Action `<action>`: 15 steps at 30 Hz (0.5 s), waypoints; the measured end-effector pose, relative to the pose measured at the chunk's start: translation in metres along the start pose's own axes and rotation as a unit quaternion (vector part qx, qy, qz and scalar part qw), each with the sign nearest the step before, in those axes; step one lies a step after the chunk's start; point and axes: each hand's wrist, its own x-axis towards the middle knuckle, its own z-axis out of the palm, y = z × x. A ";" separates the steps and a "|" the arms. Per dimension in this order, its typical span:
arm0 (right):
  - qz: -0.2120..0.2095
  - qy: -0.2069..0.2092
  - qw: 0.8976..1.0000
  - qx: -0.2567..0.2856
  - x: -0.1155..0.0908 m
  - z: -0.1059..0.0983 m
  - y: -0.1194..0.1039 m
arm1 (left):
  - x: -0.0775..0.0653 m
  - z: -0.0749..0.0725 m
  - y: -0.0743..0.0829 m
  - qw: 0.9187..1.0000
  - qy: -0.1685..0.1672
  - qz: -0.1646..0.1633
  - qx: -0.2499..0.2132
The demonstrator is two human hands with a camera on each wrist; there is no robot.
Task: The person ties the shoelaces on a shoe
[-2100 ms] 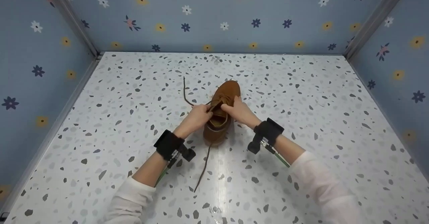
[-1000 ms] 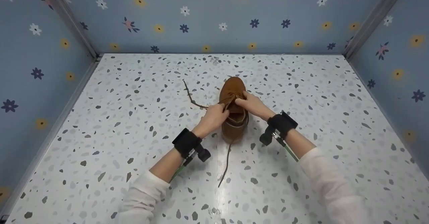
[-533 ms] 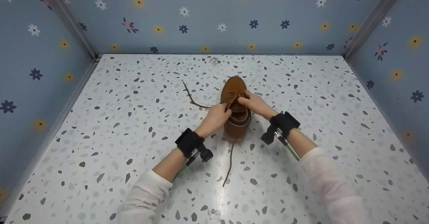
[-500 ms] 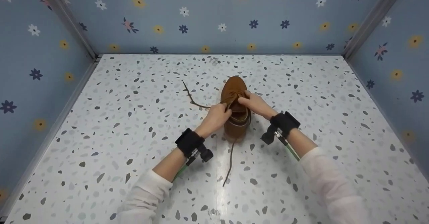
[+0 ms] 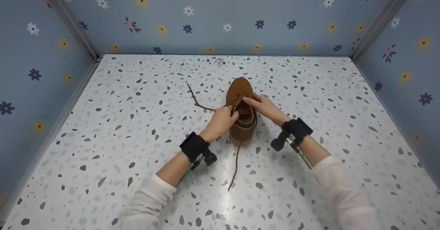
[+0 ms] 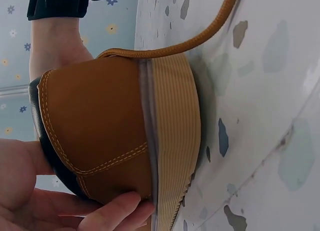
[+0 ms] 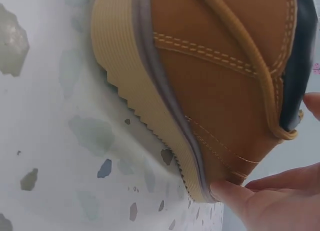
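Note:
A brown lace-up shoe (image 5: 239,86) with a ribbed tan sole stands upright on the speckled surface, toe away from me. My left hand (image 5: 220,121) grips its left side, thumb at the opening's edge and fingers on the outer wall, as the left wrist view shows. On the other side my right hand (image 5: 270,110) holds the right flap, with the thumb by the tongue and fingers low against the side. One end of the brown shoelace (image 5: 195,99) lies out to the left. The other crosses the right side and trails behind the heel (image 7: 235,26).
The white speckled surface (image 5: 137,154) spreads around the shoe. Blue flower-patterned panels (image 5: 220,13) enclose it at the back and both sides, with grey metal strips (image 5: 70,20) in the corners. Each wrist wears a black strap (image 5: 195,145) with a small camera and green cable.
The shoe has shifted to the right and turned straighter, both hands and the trailing lace moving with it. Over the last half second the right hand has shifted slightly at the flap.

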 end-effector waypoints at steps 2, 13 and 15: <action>-0.004 -0.001 1.000 0.018 0.005 -0.002 0.010 | 0.000 0.000 0.000 1.000 0.002 0.000 0.000; -0.009 0.052 0.997 0.053 -0.027 -0.003 -0.014 | 0.000 0.002 -0.001 1.000 -0.003 -0.009 0.009; -0.011 0.056 0.996 0.063 -0.029 -0.004 -0.013 | 0.001 0.003 -0.002 1.000 -0.005 -0.008 0.007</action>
